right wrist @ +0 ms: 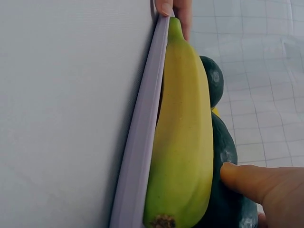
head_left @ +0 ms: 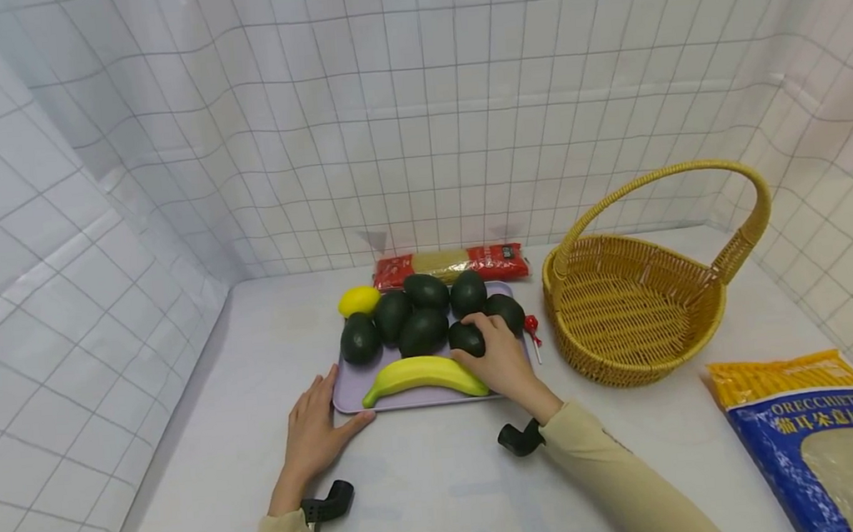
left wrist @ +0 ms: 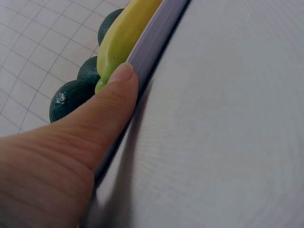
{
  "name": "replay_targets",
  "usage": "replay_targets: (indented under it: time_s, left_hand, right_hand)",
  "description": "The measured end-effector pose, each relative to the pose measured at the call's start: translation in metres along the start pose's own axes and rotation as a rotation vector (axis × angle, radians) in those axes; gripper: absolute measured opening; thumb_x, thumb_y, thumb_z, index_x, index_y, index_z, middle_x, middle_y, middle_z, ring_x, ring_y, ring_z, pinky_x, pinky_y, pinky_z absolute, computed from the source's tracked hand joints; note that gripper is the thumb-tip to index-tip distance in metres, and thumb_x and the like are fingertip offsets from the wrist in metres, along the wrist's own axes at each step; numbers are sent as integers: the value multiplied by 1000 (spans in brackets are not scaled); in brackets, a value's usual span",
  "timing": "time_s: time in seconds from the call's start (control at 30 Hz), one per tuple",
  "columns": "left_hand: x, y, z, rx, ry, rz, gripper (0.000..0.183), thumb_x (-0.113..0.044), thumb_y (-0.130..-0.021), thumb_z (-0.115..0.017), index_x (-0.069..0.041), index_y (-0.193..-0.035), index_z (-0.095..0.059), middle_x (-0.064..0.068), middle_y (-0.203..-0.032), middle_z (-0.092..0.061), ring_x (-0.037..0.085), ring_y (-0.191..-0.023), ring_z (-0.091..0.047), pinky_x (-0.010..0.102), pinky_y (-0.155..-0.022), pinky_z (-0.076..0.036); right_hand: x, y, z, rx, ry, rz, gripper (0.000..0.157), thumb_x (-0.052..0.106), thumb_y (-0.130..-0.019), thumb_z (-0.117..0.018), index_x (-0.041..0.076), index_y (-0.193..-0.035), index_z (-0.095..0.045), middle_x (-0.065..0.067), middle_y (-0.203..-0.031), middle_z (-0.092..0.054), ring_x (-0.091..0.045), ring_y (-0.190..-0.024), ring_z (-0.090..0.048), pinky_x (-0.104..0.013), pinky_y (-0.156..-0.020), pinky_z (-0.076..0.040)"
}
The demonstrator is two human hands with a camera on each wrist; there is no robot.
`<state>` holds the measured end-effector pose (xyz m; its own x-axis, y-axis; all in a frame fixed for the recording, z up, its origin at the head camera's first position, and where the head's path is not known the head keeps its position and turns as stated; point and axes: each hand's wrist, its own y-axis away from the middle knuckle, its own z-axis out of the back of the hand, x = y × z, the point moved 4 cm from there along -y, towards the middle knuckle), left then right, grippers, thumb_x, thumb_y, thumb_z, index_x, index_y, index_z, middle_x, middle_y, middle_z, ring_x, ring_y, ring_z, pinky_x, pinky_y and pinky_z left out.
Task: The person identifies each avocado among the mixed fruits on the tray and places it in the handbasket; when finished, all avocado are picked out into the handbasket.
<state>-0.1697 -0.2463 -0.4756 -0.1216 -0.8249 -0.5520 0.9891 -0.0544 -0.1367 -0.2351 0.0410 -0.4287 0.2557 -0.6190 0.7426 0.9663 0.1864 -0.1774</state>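
A lilac tray [head_left: 414, 399] holds several dark green avocados [head_left: 422, 331], with a yellow banana [head_left: 422, 376] lying along its front side. At the tray's right part my right hand [head_left: 505, 362] grips one avocado [head_left: 467, 339]; in the right wrist view the thumb [right wrist: 254, 180] presses on its dark skin, and the other fingers are mostly hidden. My left hand [head_left: 318, 433] rests against the tray's front left corner with fairly straight fingers. Its thumb [left wrist: 107, 102] touches the front rim near the banana's stem. A lemon [head_left: 358, 301] sits at the back left corner.
A wicker basket [head_left: 641, 370] with a tall handle stands right of the tray. Between them lies a red lollipop [head_left: 532, 329]. Behind the tray is a red-ended pasta packet [head_left: 441, 265]. A blue and yellow orecchiette bag [head_left: 816, 436] lies at the front right.
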Motion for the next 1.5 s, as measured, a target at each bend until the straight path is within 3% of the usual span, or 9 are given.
replay_targets:
  time_s: [0.3,0.63,1.0,1.27,1.5]
  left_hand:
    - [0,0,0,7,-4,3,95,-50,-82,-69,-2,-150,-23,25,-149,-28,41,-137,-17,58,-107,-8]
    - [-1,0,0,2,-3,2,96,-50,-81,-70,-2,-149,-23,24,-148,-29,41,-137,-17,58,-107,-9]
    - [1,-1,0,-7,-17,-8,96,-49,-81,-71,0,-149,-24,24,-148,-30,42,-137,-18,59,-107,-10]
    - [2,-3,-2,19,-19,9,97,-51,-81,-69,-2,-150,-22,24,-149,-28,41,-138,-17,58,-108,-8]
    - [2,-3,-2,17,-22,4,97,-51,-81,-69,-2,-150,-22,24,-149,-29,40,-138,-17,58,-108,-9]
  right_hand:
    - [4,4,9,-67,-59,51,47,27,-80,-77,12,-120,-58,-17,-121,-51,-33,-108,-51,-55,-92,-41]
    - [5,11,26,-44,-151,22,53,39,-79,-77,17,-123,-57,-9,-124,-52,-26,-116,-47,-52,-97,-37]
    - [16,21,45,-33,-254,67,49,36,-80,-77,23,-122,-57,-8,-121,-57,-25,-104,-55,-43,-86,-47]
    - [39,30,70,-2,-297,198,51,23,-80,-79,14,-125,-57,-8,-120,-58,-24,-102,-55,-44,-79,-48]
    - [35,34,95,43,-352,188,50,17,-81,-77,17,-127,-56,-6,-120,-54,-23,-99,-54,-40,-78,-50]
